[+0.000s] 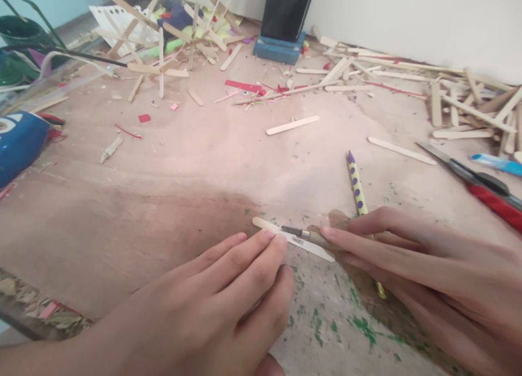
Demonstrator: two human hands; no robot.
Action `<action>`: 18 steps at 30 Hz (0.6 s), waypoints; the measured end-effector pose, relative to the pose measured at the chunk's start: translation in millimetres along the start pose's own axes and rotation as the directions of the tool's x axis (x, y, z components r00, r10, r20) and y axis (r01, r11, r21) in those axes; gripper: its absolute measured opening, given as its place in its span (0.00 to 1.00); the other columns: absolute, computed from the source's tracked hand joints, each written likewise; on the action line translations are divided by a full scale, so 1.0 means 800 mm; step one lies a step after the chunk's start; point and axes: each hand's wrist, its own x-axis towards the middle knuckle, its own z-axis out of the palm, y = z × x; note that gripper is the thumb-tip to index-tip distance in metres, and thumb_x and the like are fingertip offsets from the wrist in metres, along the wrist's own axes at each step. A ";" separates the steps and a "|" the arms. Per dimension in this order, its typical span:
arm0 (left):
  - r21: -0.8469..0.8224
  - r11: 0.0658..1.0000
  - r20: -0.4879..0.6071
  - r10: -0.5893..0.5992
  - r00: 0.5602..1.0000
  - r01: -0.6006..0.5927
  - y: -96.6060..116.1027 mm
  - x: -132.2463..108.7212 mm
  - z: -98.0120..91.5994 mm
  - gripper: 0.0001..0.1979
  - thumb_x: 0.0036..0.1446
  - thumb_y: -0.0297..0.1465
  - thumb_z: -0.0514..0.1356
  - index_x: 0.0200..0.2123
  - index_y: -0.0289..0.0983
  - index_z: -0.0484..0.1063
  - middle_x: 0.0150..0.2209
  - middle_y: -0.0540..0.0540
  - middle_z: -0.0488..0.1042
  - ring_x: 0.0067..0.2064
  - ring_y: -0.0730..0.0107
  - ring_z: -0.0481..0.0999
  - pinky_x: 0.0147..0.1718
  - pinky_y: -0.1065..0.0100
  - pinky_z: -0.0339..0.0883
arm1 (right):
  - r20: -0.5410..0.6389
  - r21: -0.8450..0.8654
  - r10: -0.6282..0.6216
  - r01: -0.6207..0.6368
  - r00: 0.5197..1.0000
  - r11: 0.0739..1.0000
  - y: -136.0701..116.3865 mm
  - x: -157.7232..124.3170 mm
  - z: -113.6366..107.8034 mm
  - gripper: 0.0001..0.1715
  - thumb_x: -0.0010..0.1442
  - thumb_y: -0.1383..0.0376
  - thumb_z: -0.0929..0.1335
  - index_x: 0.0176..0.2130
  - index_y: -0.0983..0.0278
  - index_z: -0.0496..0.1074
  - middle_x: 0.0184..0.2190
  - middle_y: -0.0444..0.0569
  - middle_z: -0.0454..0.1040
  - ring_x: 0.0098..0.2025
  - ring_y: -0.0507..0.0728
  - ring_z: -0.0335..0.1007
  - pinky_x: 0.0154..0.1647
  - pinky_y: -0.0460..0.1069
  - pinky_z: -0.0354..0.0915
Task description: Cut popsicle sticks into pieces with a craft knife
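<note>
A pale wooden craft stick (267, 226) lies flat on the worn board (183, 164) near its front. My left hand (228, 289) rests on the board with its fingers stretched out and pressed together; the fingertips hold the stick down. My right hand (424, 267) is closed round a small craft knife (304, 234) with a wooden handle. The metal blade lies on the stick, close to my left fingertips. A yellow pencil with purple dots (356, 184) lies under my right hand and points away from me.
Loose craft sticks (292, 124) and red scraps litter the far half. A glued stick frame (159, 44) stands at the back left, a dark holder on a blue base (281, 44) at the back. Red-handled scissors (477, 183) lie at right, a blue object (18, 142) at left.
</note>
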 end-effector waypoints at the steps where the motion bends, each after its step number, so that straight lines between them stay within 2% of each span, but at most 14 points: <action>1: -0.002 1.000 0.005 -0.016 1.000 0.016 0.001 0.000 -0.001 0.24 0.91 0.38 0.49 0.68 0.30 0.77 0.73 0.36 0.80 0.76 0.51 0.78 0.80 0.54 0.68 | -0.002 0.012 -0.007 0.007 1.000 1.000 -0.001 0.000 0.001 0.32 0.85 0.60 0.63 0.78 0.32 0.70 0.61 0.43 0.84 0.53 0.56 0.89 0.47 0.44 0.84; 3: -0.011 0.999 0.022 -0.045 0.999 0.045 0.002 -0.001 -0.002 0.23 0.91 0.38 0.50 0.68 0.30 0.77 0.74 0.36 0.80 0.77 0.50 0.78 0.80 0.54 0.67 | 0.015 0.022 -0.010 0.010 1.000 1.000 -0.003 -0.001 0.003 0.33 0.85 0.61 0.63 0.79 0.34 0.68 0.61 0.45 0.82 0.54 0.56 0.89 0.49 0.44 0.83; 9: -0.003 1.000 0.034 -0.023 0.999 0.023 0.001 -0.002 -0.002 0.24 0.91 0.38 0.48 0.70 0.30 0.76 0.75 0.35 0.78 0.78 0.49 0.76 0.81 0.53 0.66 | 0.029 -0.019 0.003 -0.002 1.000 1.000 -0.007 0.004 0.004 0.29 0.86 0.60 0.62 0.77 0.37 0.69 0.62 0.41 0.81 0.56 0.51 0.87 0.57 0.40 0.79; 12: -0.014 1.000 0.027 -0.017 1.000 0.017 0.002 -0.001 -0.001 0.23 0.91 0.38 0.49 0.69 0.30 0.77 0.75 0.35 0.79 0.78 0.50 0.77 0.81 0.53 0.66 | 0.030 -0.014 -0.031 0.032 0.999 0.999 -0.006 0.007 0.004 0.32 0.86 0.62 0.61 0.79 0.38 0.67 0.63 0.43 0.81 0.57 0.51 0.87 0.55 0.40 0.80; 18: -0.012 1.000 0.014 -0.021 1.000 0.021 0.002 -0.002 0.003 0.23 0.90 0.38 0.51 0.69 0.30 0.77 0.74 0.36 0.79 0.77 0.51 0.77 0.81 0.54 0.66 | 0.040 0.012 -0.025 0.025 0.999 1.000 -0.003 0.009 0.005 0.36 0.85 0.62 0.62 0.82 0.34 0.63 0.63 0.45 0.82 0.56 0.56 0.88 0.49 0.45 0.84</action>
